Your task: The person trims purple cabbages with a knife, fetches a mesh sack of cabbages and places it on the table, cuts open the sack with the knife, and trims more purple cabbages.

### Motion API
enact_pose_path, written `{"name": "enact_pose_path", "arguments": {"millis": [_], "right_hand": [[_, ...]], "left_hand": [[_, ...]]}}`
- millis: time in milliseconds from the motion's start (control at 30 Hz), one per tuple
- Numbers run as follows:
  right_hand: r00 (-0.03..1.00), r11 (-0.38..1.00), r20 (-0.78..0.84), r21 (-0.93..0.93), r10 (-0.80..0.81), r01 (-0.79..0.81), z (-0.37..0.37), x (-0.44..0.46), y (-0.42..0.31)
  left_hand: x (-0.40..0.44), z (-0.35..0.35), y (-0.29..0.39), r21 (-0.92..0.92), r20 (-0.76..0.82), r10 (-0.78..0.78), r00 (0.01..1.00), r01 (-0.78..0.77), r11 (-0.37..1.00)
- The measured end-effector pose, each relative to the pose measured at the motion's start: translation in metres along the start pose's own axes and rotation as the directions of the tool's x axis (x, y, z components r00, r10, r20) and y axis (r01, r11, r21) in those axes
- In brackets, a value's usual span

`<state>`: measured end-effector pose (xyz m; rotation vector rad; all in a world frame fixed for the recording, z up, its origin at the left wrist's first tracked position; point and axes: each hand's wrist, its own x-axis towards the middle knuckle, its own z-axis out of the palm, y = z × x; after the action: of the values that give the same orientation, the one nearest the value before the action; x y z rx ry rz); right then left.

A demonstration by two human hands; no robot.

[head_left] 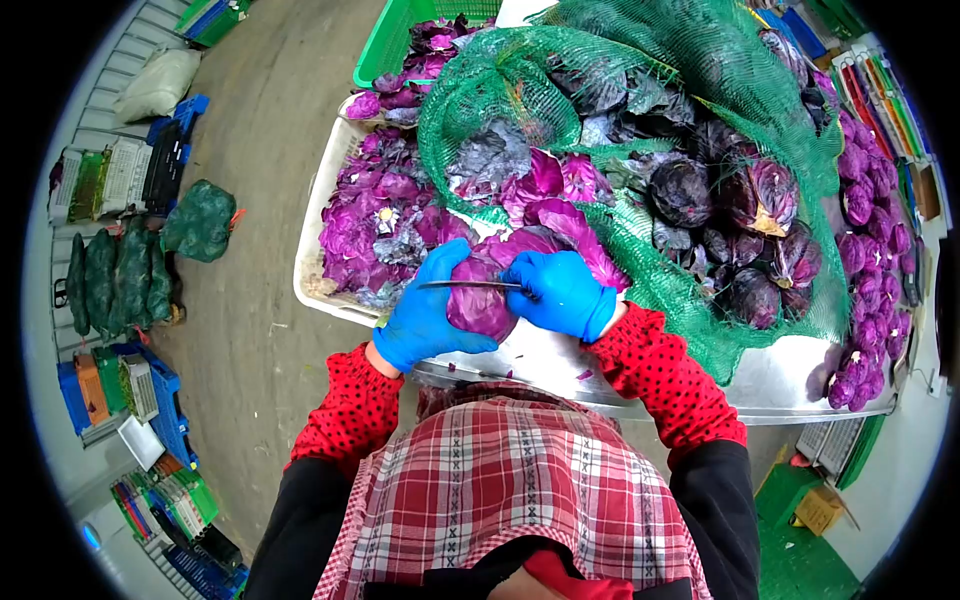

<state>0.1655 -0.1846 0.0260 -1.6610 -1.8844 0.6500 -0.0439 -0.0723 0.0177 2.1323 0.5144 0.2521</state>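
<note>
A purple cabbage (pixel 480 308) is held just above the near edge of the metal table (pixel 545 365). My left hand (pixel 425 315), in a blue glove, is wrapped round its left side. In my right hand (pixel 562 292), also gloved in blue, is a knife (pixel 468 285) whose thin blade lies across the cabbage towards my left hand. Loose purple leaves (pixel 575 235) lie just beyond both hands. Behind my left hand stands a white crate (pixel 308 262) heaped with leaves. A green net (pixel 722 350) to the right holds several dark cabbages (pixel 680 192).
A green crate (pixel 372 50) with leaves stands beyond the white one. Several trimmed cabbages (pixel 868 275) are piled at the table's right side. Filled net sacks (pixel 120 275) and stacked crates (pixel 150 395) stand on the floor at left.
</note>
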Motion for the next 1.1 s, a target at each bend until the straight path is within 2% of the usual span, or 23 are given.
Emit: {"name": "enact_pose_path", "arguments": {"millis": [100,167,233,300,333,367,433,467,500,567,600,633,667,700,767,800,833,867,900,967,1000,1033,1100], "right_hand": [[0.996,0.997,-0.067,-0.035,0.062,-0.065,0.014,0.003,0.025],[0.907,0.942,-0.280,-0.031,0.314,-0.335,0.011,0.005,0.041],[0.899,0.914,-0.231,-0.080,0.371,-0.398,0.000,0.007,0.042],[0.969,0.961,-0.089,0.178,0.230,-0.212,-0.008,0.005,-0.005],[0.972,0.978,-0.131,0.094,0.196,-0.185,-0.001,0.005,-0.016],[0.962,0.962,-0.006,-0.003,0.273,-0.273,-0.004,0.007,-0.023],[0.958,0.957,0.001,0.021,0.288,-0.288,-0.002,0.006,-0.012],[0.957,0.957,0.001,0.022,0.289,-0.289,0.003,0.001,-0.003],[0.944,0.943,0.017,0.033,0.330,-0.331,0.011,-0.006,0.010],[0.929,0.928,0.028,0.039,0.370,-0.371,0.031,-0.023,0.033],[0.878,0.857,-0.015,0.223,0.479,-0.464,0.046,-0.035,0.042],[0.812,0.751,-0.033,0.404,0.583,-0.522,0.047,-0.037,0.036],[0.790,0.606,0.068,0.602,0.610,-0.520,0.049,-0.037,0.029],[0.666,0.257,0.374,0.715,0.645,-0.650,0.019,-0.024,0.000],[0.765,0.419,0.138,0.769,0.629,-0.483,0.038,-0.013,-0.009],[0.837,0.535,-0.021,0.778,0.547,-0.331,0.044,-0.008,-0.009],[0.835,0.533,-0.026,0.781,0.550,-0.327,0.045,-0.009,-0.008],[0.825,0.488,0.002,0.805,0.566,-0.337,0.043,-0.011,-0.006],[0.812,0.441,0.032,0.826,0.583,-0.350,0.040,-0.014,-0.006],[0.795,0.486,0.016,0.784,0.607,-0.387,0.058,-0.031,0.004],[0.808,0.580,-0.085,0.740,0.584,-0.341,0.072,-0.039,0.009],[0.818,0.668,-0.184,0.685,0.545,-0.291,0.082,-0.043,0.010],[0.798,0.607,-0.090,0.701,0.596,-0.375,0.084,-0.047,0.008]], "left_hand": [[0.000,-0.003,0.000,0.000,0.020,0.015,1.000,-0.015,1.000],[-0.004,-0.005,0.006,0.086,0.022,0.025,0.999,-0.027,0.996],[-0.006,-0.004,0.004,0.106,-0.011,0.044,0.999,-0.043,0.993],[-0.008,0.000,0.007,0.114,-0.019,0.051,0.998,-0.049,0.992],[-0.007,0.002,0.011,0.110,-0.012,0.050,0.999,-0.049,0.993],[-0.002,0.002,0.018,0.118,0.028,0.033,0.999,-0.036,0.992],[0.004,0.001,0.028,0.140,0.102,-0.006,0.995,-0.009,0.990],[0.000,0.006,0.024,0.203,0.027,0.092,0.995,-0.096,0.974],[-0.005,0.006,0.026,0.202,0.031,0.092,0.995,-0.096,0.975],[-0.011,0.006,0.029,0.265,-0.125,0.042,0.991,-0.007,0.964],[-0.015,0.007,0.028,0.103,-0.151,-0.136,0.979,0.152,0.983],[-0.018,0.009,0.022,0.106,-0.157,-0.135,0.978,0.152,0.983],[-0.023,0.010,0.016,-0.101,-0.176,-0.280,0.944,0.265,0.959],[-0.027,0.010,0.011,-0.301,-0.163,-0.419,0.893,0.359,0.883],[-0.025,0.008,0.014,-0.319,-0.179,-0.396,0.901,0.328,0.889],[-0.023,0.005,0.022,0.032,-0.284,-0.163,0.945,0.180,0.983],[-0.023,0.003,0.026,0.384,-0.296,0.095,0.951,0.027,0.923],[-0.026,0.004,0.026,0.604,-0.190,0.248,0.950,-0.086,0.792],[-0.031,0.002,0.027,0.599,-0.187,0.249,0.950,-0.090,0.795],[-0.039,0.000,0.027,0.409,-0.208,0.254,0.945,-0.152,0.900],[-0.034,0.006,0.021,0.272,-0.384,0.153,0.910,-0.047,0.961],[-0.035,0.013,0.014,0.271,-0.384,0.149,0.911,-0.044,0.962],[-0.033,0.023,0.004,-0.245,-0.279,-0.187,0.942,0.118,0.962]]}}
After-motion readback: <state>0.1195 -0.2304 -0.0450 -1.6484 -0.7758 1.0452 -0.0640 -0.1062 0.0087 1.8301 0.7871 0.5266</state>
